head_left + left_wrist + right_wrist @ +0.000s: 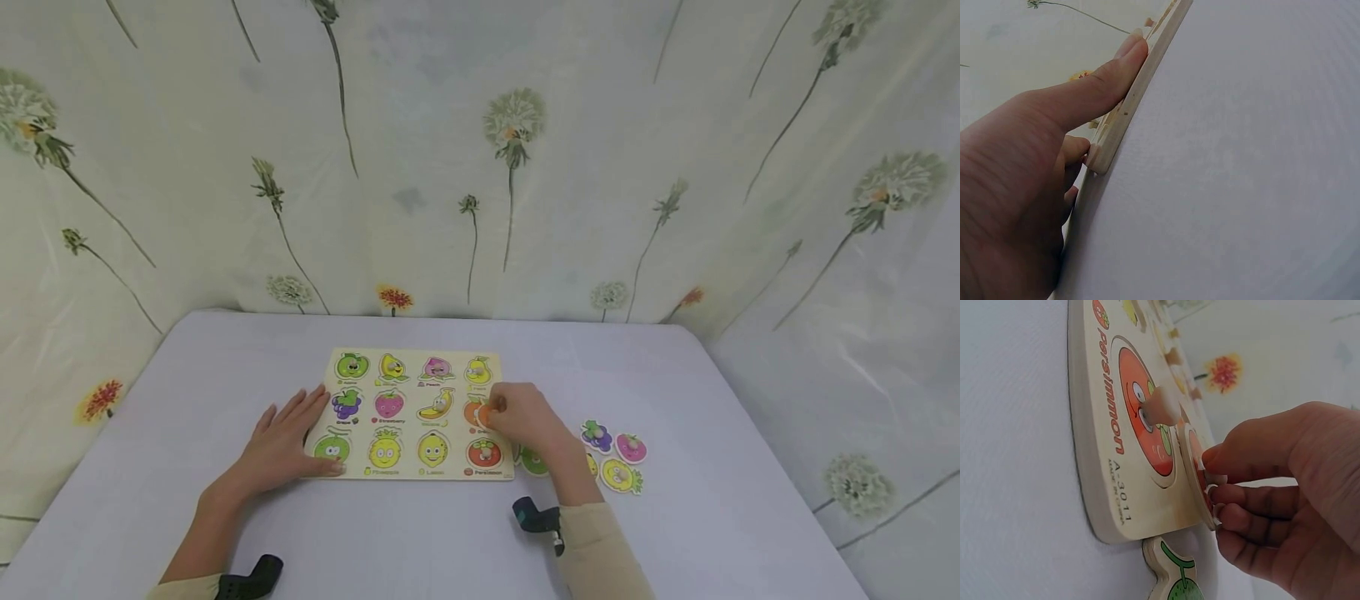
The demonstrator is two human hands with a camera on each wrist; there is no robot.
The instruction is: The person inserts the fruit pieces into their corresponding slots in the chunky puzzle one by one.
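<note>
A pale wooden fruit puzzle board [412, 408] lies flat on the table. My right hand [528, 417] pinches an orange round puzzle piece [1196, 450] between thumb and fingers, at the board's right side. The piece is tilted over the orange picture, just above the persimmon piece [484, 452], which sits in its recess with its wooden knob [1163, 407] standing up. My left hand [281, 446] rests at the board's left edge with fingers extended. Its thumb [1094, 94] presses on the front left corner, over part of a green fruit picture.
Right of the board lie loose pieces: grapes [597, 436], a strawberry [631, 448], a pineapple [618, 475] and a round green fruit [533, 462]. A yellow one is partly hidden by my right arm. A flower-printed curtain [442, 242] hangs behind the white table [712, 467].
</note>
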